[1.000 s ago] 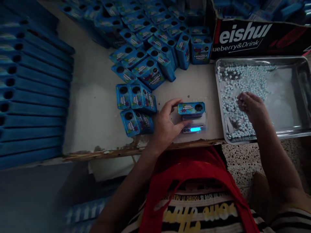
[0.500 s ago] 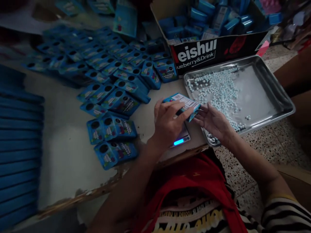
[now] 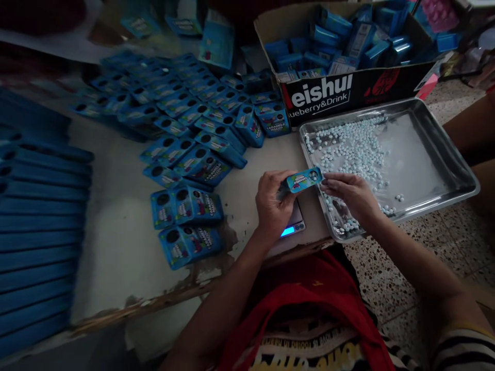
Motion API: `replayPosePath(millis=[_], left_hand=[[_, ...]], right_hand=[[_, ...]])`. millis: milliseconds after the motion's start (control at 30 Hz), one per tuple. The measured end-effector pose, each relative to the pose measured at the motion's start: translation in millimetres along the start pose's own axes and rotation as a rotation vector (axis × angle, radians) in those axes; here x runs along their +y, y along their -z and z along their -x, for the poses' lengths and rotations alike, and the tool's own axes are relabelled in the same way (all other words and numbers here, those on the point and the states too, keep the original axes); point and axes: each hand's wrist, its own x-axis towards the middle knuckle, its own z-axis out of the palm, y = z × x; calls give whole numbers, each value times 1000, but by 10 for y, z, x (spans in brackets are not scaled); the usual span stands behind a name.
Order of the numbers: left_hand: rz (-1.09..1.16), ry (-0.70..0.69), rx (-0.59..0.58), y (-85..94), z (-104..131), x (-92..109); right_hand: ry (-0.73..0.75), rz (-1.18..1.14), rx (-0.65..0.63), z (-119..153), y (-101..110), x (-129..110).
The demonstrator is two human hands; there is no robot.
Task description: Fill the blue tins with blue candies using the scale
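My left hand [image 3: 271, 202] grips a small blue candy box [image 3: 299, 181], tilted so its labelled top end faces up. Through the round hole at the box's right end, pale candies [image 3: 313, 175] show. Close beside that hole, the fingertips of my right hand [image 3: 352, 194] are pinched together; what they hold, if anything, is too small to make out. Below the box, partly hidden by my left hand, lies a small scale [image 3: 294, 228] with a lit blue display. To the right, a metal tray [image 3: 421, 193] carries many loose pale blue candies [image 3: 358, 147].
Blue candy boxes [image 3: 201, 165] stand in rows on the worn white table [image 3: 112, 247]. Stacked blue boxes [image 3: 38, 242] line the left side. Behind the tray, a black cardboard carton [image 3: 328, 98] is full of blue boxes. Another person's limb [image 3: 469, 123] shows at right.
The box has turned from its printed side to its open end, which now faces up. My right hand has gone from open fingers under the box to a pinch beside the hole.
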Motion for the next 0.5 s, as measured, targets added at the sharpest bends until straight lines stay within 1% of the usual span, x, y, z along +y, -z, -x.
replayPosePath(millis=[67,100,133,200,233,300,333,367,433,500], left_hand=[[72,68,11,37,20,5],[116,98,9,63,30,9],[159,126,0,90,39,14],[222,178,-25,143,54,21],[242,206,-35,164,60,21],[280,271,-45,188,69,14],[307,306,-46,194,75,11],[339,342,-45,201,82,12],[402,410,-34,243,104,37],[449,460,-4,365,129,99]], right_hand=[[188,187,58,28,-43,-118],[295,301,67,42,-76,-191],[396,425,46,53,-117,-267],[552,691,-79,63,-218,-409],[597,816,-164,62,-274,-468],[628,1015,-321,51,-385,-557],[629,1084,-367,45,-432,-588],[628,1129,-384,40,-467,-614],[645,1154,-344,36,-472,-657],[699,1145,-226,27,-353,-679]])
